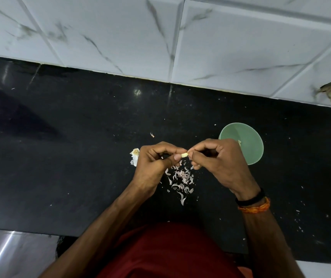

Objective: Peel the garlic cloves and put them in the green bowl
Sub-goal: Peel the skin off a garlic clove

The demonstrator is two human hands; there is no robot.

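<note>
Pinching a small pale garlic clove (184, 155) between them, the left hand (154, 167) and the right hand (220, 159) meet just above the middle of the frame, over the black counter (70, 157). The left thumb and forefinger curl round the clove's left end; the right fingertips nip at its right end, where a shred of skin seems to be coming away, though that spot is too small to be sure of. Both hands are closed on the clove, and only its middle shows in the gap between the two grips.

Such a clove is likely light, firm and a little slick once bare, so a hold on the two ends, as now, should keep it from squirting out, and the papery skin will tear easily with a nail.

Below the hands lies a scatter of peels (180, 179). Left of the left hand, just beside it, sits the rest of the garlic head (134, 156). The green bowl (244, 145) stands on the counter right of centre, partly behind the right hand, with a pale bit inside it that may be a peeled clove
</note>
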